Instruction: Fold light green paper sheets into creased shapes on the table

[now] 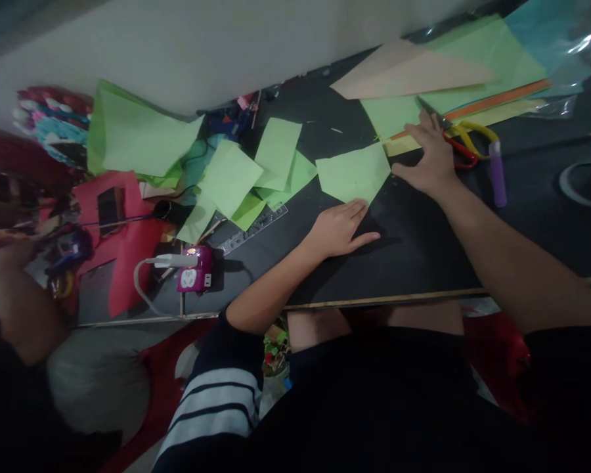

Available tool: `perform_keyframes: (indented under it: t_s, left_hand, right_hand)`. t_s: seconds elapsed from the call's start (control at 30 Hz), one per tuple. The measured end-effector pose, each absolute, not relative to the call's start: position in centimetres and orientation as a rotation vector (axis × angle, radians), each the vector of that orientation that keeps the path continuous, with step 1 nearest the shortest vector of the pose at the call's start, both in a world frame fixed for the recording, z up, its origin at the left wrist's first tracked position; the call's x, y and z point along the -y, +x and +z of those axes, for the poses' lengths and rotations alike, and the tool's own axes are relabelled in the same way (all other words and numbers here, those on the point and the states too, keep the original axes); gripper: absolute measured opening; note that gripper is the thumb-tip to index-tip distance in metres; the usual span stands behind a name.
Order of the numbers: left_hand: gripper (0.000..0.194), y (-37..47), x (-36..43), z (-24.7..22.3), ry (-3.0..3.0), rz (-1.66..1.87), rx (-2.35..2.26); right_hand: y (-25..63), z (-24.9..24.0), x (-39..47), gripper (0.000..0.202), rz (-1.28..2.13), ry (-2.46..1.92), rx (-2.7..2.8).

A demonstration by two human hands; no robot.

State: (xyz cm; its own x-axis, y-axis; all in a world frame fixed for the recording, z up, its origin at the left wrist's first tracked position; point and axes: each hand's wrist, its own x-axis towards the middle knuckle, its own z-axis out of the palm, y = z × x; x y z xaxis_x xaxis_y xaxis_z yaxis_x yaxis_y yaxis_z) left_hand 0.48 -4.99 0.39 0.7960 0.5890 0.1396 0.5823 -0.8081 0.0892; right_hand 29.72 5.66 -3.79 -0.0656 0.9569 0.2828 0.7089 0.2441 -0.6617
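Note:
A piece of light green paper (352,171) with angled edges lies on the dark table in front of me. My left hand (342,228) rests flat with its fingertips on the paper's lower corner, thumb stretched out to the side. My right hand (429,156) is spread just right of the paper, its thumb close to the right corner. Its fingers reach over the orange and yellow strips beside a pair of scissors (467,136) with yellow and red handles. Whether those fingers touch the scissors I cannot tell. A slim purple object (497,174) lies beside the handles.
Several green paper pieces (234,176) and a clear ruler (256,230) lie to the left, near a purple power adapter (196,270) with a white plug. Coloured sheets (492,49) are stacked at the back right. A tape roll (569,187) lies far right. Another person's arm (22,295) is at far left.

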Motion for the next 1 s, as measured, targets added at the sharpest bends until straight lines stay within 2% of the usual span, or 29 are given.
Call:
perform_keyframes:
  t_s: [0.07,0.1,0.27,0.33,0.4,0.73,1.0]
  left_hand:
    - [0.084,0.3,5.1,0.5,2.952,0.276,-0.975]
    - [0.084,0.2,5.2,0.5,2.961,0.282,-0.991]
    - [0.091,0.3,5.6,1.0,3.021,0.204,-1.024]
    - [0.09,0.3,5.7,1.2,3.022,0.167,-1.007]
    - [0.088,0.2,5.6,1.2,3.018,0.158,-1.002]
    - [0.087,-0.1,5.4,0.5,3.047,0.295,-0.991]
    - [0.092,-0.1,5.4,0.9,3.012,0.225,-1.006]
  right_hand:
    - [29.9,-4.0,-5.7,0.07,0.473,-1.542,1.76]
    - [29.7,-3.9,-5.5,0.068,0.47,-1.541,1.752]
    - [26.3,-2.3,-3.0,0.093,0.476,-1.418,2.02]
    - [24.8,-2.1,-2.3,0.107,0.505,-1.371,2.138]
    - [23.9,-2.1,-2.3,0.114,0.524,-1.341,2.178]
    - [25.2,-2.1,-3.8,0.114,0.558,-1.507,2.074]
    - [26.2,-2.6,-4.1,0.107,0.536,-1.492,1.935]
